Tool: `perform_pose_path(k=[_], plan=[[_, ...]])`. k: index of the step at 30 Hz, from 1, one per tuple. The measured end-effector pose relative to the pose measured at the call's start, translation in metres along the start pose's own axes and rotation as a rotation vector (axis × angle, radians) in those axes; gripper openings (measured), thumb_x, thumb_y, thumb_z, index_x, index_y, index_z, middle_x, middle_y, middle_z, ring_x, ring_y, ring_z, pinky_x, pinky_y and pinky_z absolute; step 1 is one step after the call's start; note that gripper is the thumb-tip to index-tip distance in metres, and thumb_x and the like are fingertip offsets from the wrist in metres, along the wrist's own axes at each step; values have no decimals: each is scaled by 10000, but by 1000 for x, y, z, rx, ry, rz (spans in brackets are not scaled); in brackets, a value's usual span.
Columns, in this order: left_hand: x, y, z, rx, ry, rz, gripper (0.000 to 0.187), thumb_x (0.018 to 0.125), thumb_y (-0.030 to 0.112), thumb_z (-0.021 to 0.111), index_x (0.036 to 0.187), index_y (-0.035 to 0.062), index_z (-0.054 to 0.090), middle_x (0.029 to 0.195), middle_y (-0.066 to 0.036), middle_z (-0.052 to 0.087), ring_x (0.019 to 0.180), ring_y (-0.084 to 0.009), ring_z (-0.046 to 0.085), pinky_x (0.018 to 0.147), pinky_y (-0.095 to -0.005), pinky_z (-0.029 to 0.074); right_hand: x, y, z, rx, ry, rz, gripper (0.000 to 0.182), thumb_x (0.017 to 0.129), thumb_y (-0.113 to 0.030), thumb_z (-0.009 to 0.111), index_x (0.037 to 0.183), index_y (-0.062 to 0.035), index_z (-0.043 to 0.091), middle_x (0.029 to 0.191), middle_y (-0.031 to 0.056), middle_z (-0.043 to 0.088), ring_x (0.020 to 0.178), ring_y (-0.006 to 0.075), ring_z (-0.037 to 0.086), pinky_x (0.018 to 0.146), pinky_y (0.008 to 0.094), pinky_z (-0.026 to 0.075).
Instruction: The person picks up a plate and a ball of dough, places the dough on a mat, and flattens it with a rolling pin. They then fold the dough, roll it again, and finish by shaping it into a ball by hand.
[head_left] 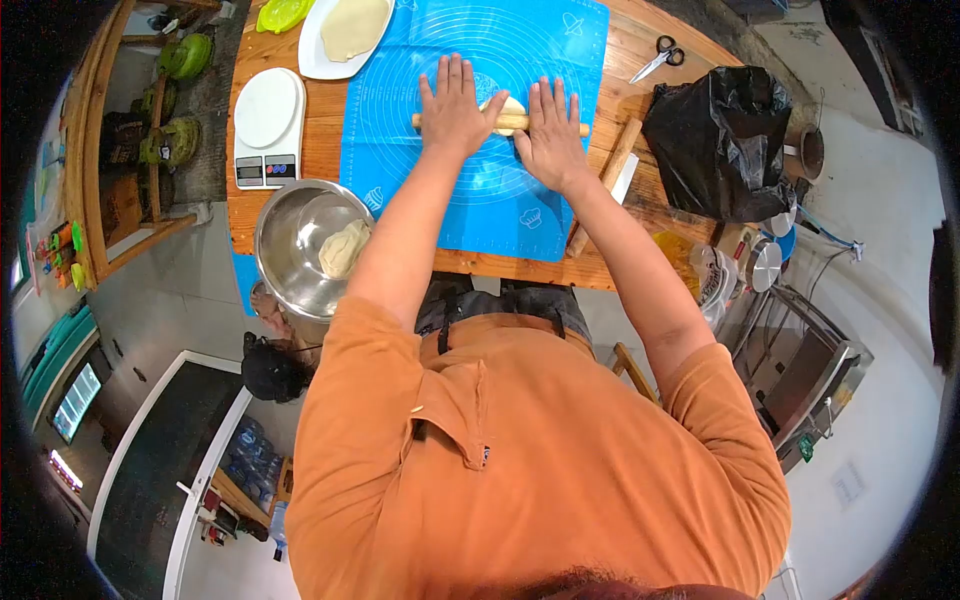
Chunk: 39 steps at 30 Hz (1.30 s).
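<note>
On a blue printed baking mat (400,220), a wooden rolling pin (512,122) lies crosswise over a small piece of pale dough (514,104). My left hand (455,112) rests flat on the pin's left part, fingers stretched forward and thumb toward the dough. Over its right part lies my right hand (553,135), palm down with the fingers extended. Both palms touch the pin, and neither hand is wrapped round it. Part of the dough is hidden beneath the pin.
Left of the mat are a white kitchen scale (268,125), a steel bowl (275,250) with dough (345,250) inside, and a white plate (312,55) holding flattened dough (352,28). To the right lie scissors (660,58), a wooden stick (607,185) and a black plastic bag (715,145).
</note>
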<state>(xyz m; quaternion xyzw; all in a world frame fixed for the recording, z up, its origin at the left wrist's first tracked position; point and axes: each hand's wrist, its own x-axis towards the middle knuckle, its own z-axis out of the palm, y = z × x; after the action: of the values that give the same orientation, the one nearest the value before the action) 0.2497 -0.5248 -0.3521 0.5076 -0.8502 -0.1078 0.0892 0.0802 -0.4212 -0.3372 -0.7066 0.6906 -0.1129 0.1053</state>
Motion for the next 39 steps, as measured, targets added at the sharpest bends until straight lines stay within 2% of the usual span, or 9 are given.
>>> perform_pose_path(k=[9, 25, 28, 30, 31, 33, 35, 36, 39], plan=[[12, 11, 2, 104, -135, -121, 907, 1036, 679, 410, 1618, -13, 355, 1722, -181, 282, 1625, -322, 169, 1267, -653, 145, -18, -12, -4, -17, 10, 0, 749, 1062, -383, 440, 1630, 69, 257, 1712, 283, 212, 1614, 455, 96, 1302, 608, 52], [9, 10, 5, 147, -45, -106, 870, 1034, 668, 437, 1608, 16, 391, 1706, -149, 330, 1608, -301, 219, 1262, -634, 176, -70, -33, -15, -66, -93, -10, 651, 1128, -367, 364, 1668, -27, 237, 1745, 182, 203, 1625, 386, 119, 1327, 523, 93], [9, 7, 6, 83, 7, -96, 854, 1021, 661, 482, 1563, 2, 453, 1677, -165, 374, 1588, -315, 264, 1245, -644, 205, -79, -35, -16, -38, -69, 1, 587, 1112, -289, 435, 1638, -47, 333, 1723, 172, 272, 1616, 377, 177, 1324, 527, 126], [9, 5, 3, 34, 56, -91, 847, 1010, 659, 511, 1527, -11, 501, 1655, -182, 404, 1572, -329, 299, 1230, -656, 228, -83, -35, -19, -37, 23, -43, 480, 1056, -159, 539, 1523, -56, 496, 1605, 164, 450, 1528, 369, 364, 1288, 518, 239], [10, 4, 2, -6, 43, -91, 833, 1017, 647, 509, 1524, -14, 504, 1649, -194, 408, 1567, -342, 308, 1235, -642, 233, -83, -34, -19, -36, 22, -50, 480, 1056, -159, 539, 1523, -56, 496, 1605, 164, 450, 1528, 369, 364, 1288, 518, 239], [8, -2, 5, -42, 29, -94, 820, 1024, 635, 506, 1521, -18, 507, 1643, -207, 413, 1561, -355, 317, 1239, -628, 238, -80, -35, -23, 49, 45, -40, 387, 986, -60, 602, 1373, -66, 595, 1380, 143, 591, 1342, 345, 527, 1201, 506, 352], [11, -9, 0, -299, 67, -132, 729, 1036, 565, 530, 1472, -19, 552, 1599, -231, 466, 1538, -368, 360, 1241, -617, 253, -73, -30, -21, 76, 96, -83, 368, 976, -49, 609, 1344, -65, 601, 1302, 140, 601, 1266, 343, 550, 1156, 505, 379], [8, -14, -4, -292, 68, -132, 729, 1036, 565, 530, 1472, -19, 552, 1599, -231, 466, 1538, -368, 360, 1241, -617, 253, -70, -27, -20, 102, 143, -121, 350, 966, -37, 616, 1315, -64, 608, 1225, 137, 611, 1191, 342, 573, 1111, 503, 407], [-7, -24, -29, -480, 133, -88, 610, 1052, 472, 542, 1397, -26, 609, 1525, -264, 533, 1492, -406, 424, 1232, -604, 291, -63, -17, -24, 221, 202, -172, 362, 958, -47, 632, 1319, -67, 610, 1183, 147, 613, 1146, 357, 583, 1051, 504, 432]])
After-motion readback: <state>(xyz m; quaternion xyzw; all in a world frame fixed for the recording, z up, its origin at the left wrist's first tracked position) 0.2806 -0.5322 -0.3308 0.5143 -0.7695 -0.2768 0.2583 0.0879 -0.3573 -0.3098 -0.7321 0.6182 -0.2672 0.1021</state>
